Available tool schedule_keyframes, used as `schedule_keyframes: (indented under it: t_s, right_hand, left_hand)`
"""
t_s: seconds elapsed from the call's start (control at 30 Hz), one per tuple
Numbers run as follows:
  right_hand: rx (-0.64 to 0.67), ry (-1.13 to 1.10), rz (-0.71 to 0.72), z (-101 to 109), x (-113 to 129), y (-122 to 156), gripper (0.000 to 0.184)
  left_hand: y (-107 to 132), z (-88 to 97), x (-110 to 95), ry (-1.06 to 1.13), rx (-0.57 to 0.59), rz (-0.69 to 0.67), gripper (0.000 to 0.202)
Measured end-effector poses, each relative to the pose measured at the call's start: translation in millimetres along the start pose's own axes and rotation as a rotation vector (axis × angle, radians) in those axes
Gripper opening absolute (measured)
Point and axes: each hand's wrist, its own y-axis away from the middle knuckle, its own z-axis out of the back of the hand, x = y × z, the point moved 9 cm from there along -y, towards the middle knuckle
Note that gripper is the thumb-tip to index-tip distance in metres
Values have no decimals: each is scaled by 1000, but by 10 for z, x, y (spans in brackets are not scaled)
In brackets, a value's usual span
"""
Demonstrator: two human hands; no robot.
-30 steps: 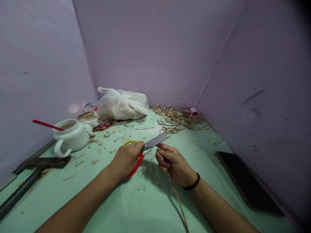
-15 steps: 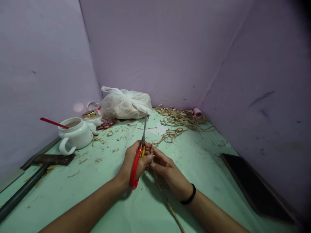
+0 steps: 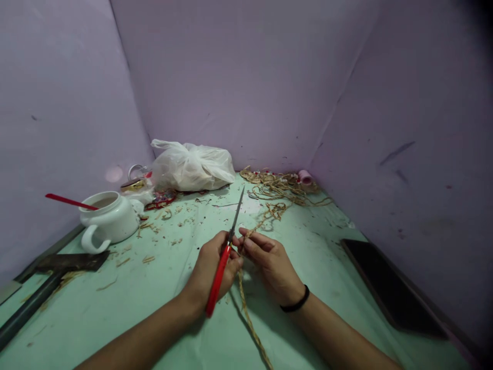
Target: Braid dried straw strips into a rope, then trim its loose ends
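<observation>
My left hand is closed around red-handled scissors, whose closed blades point away toward the back wall. My right hand sits just to the right of it, fingers pinched on a braided jute cord. The cord runs from my fingers down toward me along the green table and also away toward a tangled pile of jute cord at the back. The two hands touch at the fingertips.
A white pot with a red stick in it stands at the left. A white plastic bag lies at the back. A hammer lies at the left edge, a dark flat slab at the right. Fibre scraps litter the green table.
The scissors turned from lying sideways with blades toward the right to pointing away from me, and my left hand shifted its grip. My right hand moved closer, pinching the cord beside the scissors.
</observation>
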Motion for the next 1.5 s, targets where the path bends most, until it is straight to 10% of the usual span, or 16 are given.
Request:
schedule_keyframes:
  t_s: [0.43, 0.83, 1.5]
  right_hand:
    - [-132, 182, 35, 146, 208, -43, 29]
    - [-70, 179, 86, 89, 248, -49, 26]
    - [84, 110, 10, -24, 258, -32, 16]
  left_hand:
    - [-87, 279, -158, -664, -21, -179, 29]
    - [-144, 72, -196, -1270, 59, -390, 35]
    - [-140, 107, -210, -1330, 45, -422, 28]
